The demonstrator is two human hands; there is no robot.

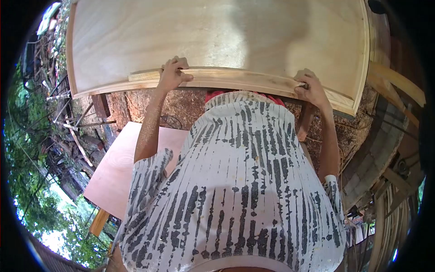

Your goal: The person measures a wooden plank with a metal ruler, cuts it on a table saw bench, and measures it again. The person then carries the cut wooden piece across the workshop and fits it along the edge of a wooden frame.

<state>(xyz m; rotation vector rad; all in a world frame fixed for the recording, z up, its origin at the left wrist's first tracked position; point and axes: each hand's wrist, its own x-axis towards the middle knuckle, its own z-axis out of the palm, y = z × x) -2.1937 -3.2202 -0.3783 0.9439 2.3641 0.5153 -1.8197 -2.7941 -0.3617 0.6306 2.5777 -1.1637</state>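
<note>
A loose wooden strip lies along the near edge of a large plywood panel with a raised wooden border. My left hand is closed around the strip, left of its middle, fingers curled over the top. Near the strip's right end, my right hand grips it with bent fingers; that end is partly hidden by the hand. The strip's left end sticks out past my left hand. Both forearms reach forward from my body, which stands against the panel's near side.
A pinkish plywood sheet sits low on my left. Sawdust-covered ground shows below the panel. Timber pieces stand at the right. Branches and poles lie to the left, with green foliage beyond.
</note>
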